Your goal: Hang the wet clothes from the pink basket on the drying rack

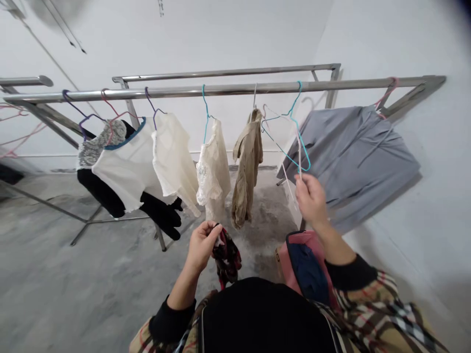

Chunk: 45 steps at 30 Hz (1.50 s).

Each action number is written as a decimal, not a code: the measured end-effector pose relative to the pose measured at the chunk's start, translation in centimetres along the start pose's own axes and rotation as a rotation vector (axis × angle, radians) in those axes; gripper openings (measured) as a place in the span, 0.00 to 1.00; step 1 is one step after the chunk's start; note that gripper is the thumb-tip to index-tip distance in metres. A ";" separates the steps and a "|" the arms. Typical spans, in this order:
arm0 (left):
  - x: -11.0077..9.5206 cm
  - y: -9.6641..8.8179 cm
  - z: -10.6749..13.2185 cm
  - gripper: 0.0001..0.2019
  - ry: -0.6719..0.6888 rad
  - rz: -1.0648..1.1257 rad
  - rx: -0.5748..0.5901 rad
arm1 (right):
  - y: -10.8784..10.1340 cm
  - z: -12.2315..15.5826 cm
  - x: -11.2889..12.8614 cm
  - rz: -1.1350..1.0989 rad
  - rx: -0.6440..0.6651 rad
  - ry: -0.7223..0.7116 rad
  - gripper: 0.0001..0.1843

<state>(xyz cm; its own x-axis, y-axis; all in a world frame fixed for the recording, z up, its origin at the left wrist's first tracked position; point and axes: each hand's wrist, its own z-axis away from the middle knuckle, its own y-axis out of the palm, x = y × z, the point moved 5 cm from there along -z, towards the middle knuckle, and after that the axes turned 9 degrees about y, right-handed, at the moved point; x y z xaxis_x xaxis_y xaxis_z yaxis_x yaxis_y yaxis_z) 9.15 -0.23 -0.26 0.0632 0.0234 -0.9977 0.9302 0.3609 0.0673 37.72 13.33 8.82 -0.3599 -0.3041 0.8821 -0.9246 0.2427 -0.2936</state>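
Note:
My left hand [201, 243] is closed around a dark red patterned garment [227, 258] that hangs down in front of me. My right hand [311, 197] is raised and pinches the lower bar of a thin white wire hanger [297, 147], which hangs with a teal hanger [290, 128] on the steel rail [228, 89]. To the left of these hangers a tan garment [247, 169] is on the rail. A grey garment [353, 157] hangs just right of my right hand.
More clothes hang along the rail: a cream lace top [212, 169], a white top [172, 157], a white shirt with blue collar [125, 166] over black sleeves [162, 215]. A pink basket [290, 260] holding dark blue cloth stands at my right. A second rail [228, 73] runs behind, walls close by.

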 end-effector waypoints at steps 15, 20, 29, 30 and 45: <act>0.7 3.1 -2.7 0.16 -0.003 0.111 0.059 | -3.1 13.5 -6.0 0.146 0.517 0.210 0.18; -0.2 4.1 -2.3 0.12 0.211 -0.262 0.108 | -1.7 13.4 -5.3 0.105 0.632 0.185 0.19; -4.0 6.7 -0.7 0.10 0.860 -1.019 0.287 | 0.0 11.6 -4.4 0.079 0.527 0.094 0.18; -4.4 6.7 -0.7 0.10 0.896 -1.050 0.312 | -0.2 11.2 -4.4 0.088 0.517 0.079 0.17; -7.1 7.4 1.3 0.13 0.846 -1.093 0.263 | 0.9 14.6 -11.1 0.167 0.121 0.122 0.11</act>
<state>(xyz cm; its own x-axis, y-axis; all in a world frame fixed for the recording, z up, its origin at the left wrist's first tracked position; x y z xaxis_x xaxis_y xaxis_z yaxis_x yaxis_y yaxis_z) 16.03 1.09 7.31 -0.8718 0.4281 -0.2381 0.4129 0.3806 -0.8274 39.05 3.53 -6.64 -0.4980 -0.1537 0.8535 -0.8645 0.1656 -0.4746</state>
